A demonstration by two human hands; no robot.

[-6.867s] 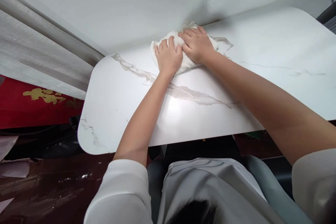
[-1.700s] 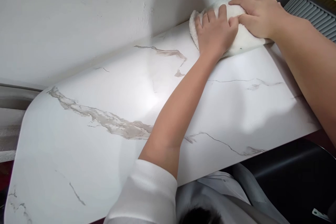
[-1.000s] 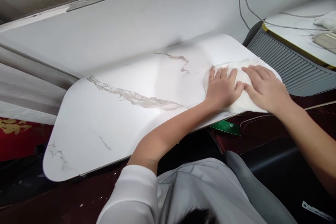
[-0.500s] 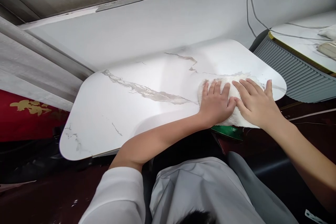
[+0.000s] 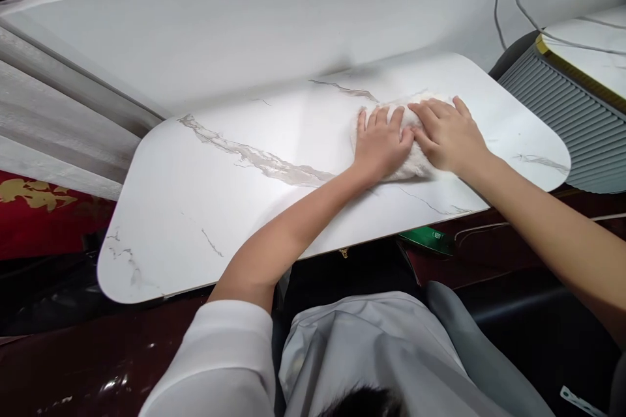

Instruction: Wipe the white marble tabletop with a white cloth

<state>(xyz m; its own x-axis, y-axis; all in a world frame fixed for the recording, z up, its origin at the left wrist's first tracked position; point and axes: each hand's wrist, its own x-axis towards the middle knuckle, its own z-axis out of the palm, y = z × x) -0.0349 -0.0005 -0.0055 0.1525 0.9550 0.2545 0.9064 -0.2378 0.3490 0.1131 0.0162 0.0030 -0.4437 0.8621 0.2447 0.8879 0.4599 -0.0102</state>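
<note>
A fluffy white cloth [image 5: 415, 161] lies on the right half of a white marble-patterned tabletop [image 5: 161, 202]. My left hand [image 5: 383, 143] rests flat on the cloth's left part, fingers stretched forward and slightly spread. Beside it, my right hand [image 5: 448, 135] lies on the cloth's right part, also with outstretched fingers. The thumbs nearly meet over the cloth. Both palms press down from above, hiding much of the cloth beneath them.
A white wall [image 5: 235, 26] stands along the table's far side. Grey cables [image 5: 521, 3] hang at the upper right, above a ribbed grey cabinet side [image 5: 562, 111]. A pale curtain [image 5: 53, 104] and red fabric [image 5: 44, 221] are at left. Something green [image 5: 428, 239] shows below the near edge.
Both hands and the cloth have moved away from the near edge, farther in across the tabletop and slightly left. The view has shifted, and the cup and phone on the ledge are out of frame.
</note>
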